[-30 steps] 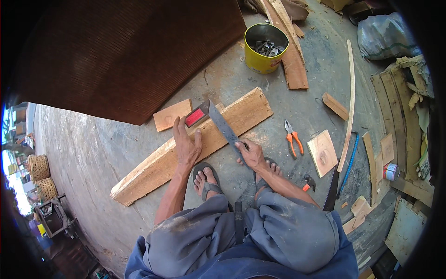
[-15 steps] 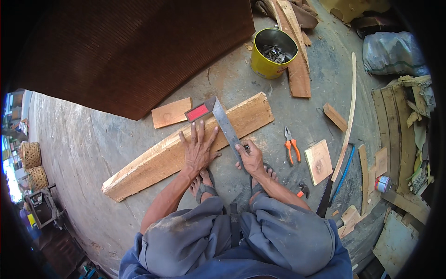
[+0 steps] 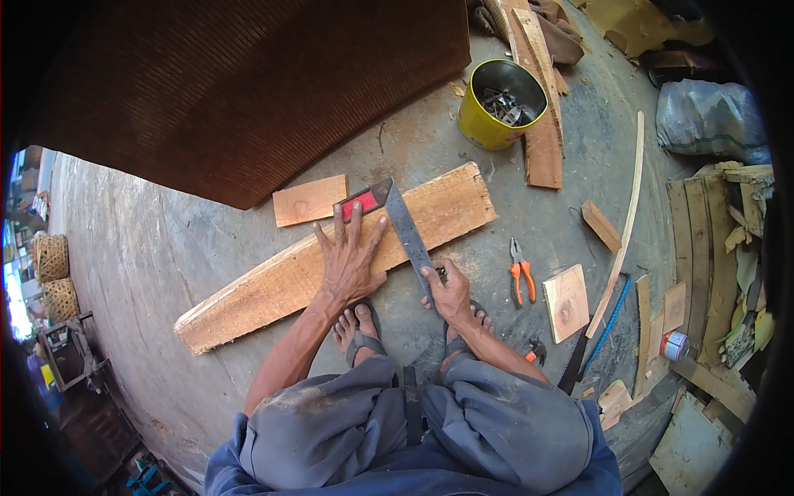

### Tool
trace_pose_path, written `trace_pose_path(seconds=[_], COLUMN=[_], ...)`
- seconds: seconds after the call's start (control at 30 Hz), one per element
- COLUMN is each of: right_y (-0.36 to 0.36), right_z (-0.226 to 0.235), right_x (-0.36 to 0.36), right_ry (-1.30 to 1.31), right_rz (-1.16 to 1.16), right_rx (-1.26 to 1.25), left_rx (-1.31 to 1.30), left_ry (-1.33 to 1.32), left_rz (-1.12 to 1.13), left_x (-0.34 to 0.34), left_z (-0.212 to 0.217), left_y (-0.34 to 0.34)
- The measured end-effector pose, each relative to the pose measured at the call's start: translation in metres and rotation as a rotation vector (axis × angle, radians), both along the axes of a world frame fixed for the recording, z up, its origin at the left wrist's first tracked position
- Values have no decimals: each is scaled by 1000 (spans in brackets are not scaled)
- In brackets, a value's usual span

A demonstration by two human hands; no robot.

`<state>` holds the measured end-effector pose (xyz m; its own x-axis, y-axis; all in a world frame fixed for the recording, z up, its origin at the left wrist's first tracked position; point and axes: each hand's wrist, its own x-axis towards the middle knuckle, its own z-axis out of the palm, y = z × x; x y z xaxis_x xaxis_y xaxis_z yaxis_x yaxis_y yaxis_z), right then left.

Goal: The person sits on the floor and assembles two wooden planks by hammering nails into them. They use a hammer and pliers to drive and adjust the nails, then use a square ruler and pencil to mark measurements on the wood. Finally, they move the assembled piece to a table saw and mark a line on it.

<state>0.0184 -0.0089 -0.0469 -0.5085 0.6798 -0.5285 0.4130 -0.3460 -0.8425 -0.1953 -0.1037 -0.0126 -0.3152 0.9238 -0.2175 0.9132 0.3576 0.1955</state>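
A thick plank (image 3: pixel 248 299) of rough, pale wood lies slantwise on the floor before my feet. Across its right half rests a try square (image 3: pixel 406 225) with a steel blade and a red-faced stock. My left hand (image 3: pixel 347 264) is spread flat on the plank, its fingertips reaching the stock. At the near end of the blade, my right hand (image 3: pixel 449 293) is closed, pinching the steel between thumb and fingers. A small dark tip shows by its fingers, too small to name. Beyond the plank is a small wooden block (image 3: pixel 311 201), close to the stock.
Orange-handled pliers (image 3: pixel 520 274) and a square wood piece (image 3: pixel 566 304) lie at right, near a saw (image 3: pixel 575 361) and a long thin strip (image 3: pixel 622 223). A yellow tin (image 3: pixel 480 124) of metal bits stands far off. A large brown ribbed panel (image 3: pixel 273 91) fills the upper left.
The plank has tipped so its broad face lies flatter upward. My left fingers have moved forward onto the square's stock. My right hand keeps its grip on the blade.
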Motion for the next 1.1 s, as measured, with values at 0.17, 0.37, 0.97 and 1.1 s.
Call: trace_pose_path(seconds=[0.17,0.37,0.97,1.1], right_y=[8,8,20,25], right_z=[1,-6,-6,-4], right_x=[-3,-2,-5,-5], right_ry=[-13,-40,-68,-86], right_rz=[15,12,14,8], right_rx=[-19,-86,-239,-308], left_rx=[-46,-57,16,-35], left_ry=[-44,-26,7,10], left_rz=[-23,-76,-128,-154], left_x=[-5,-7,-4,-6], left_z=[3,1,-2,0], left_y=[1,3,13,13])
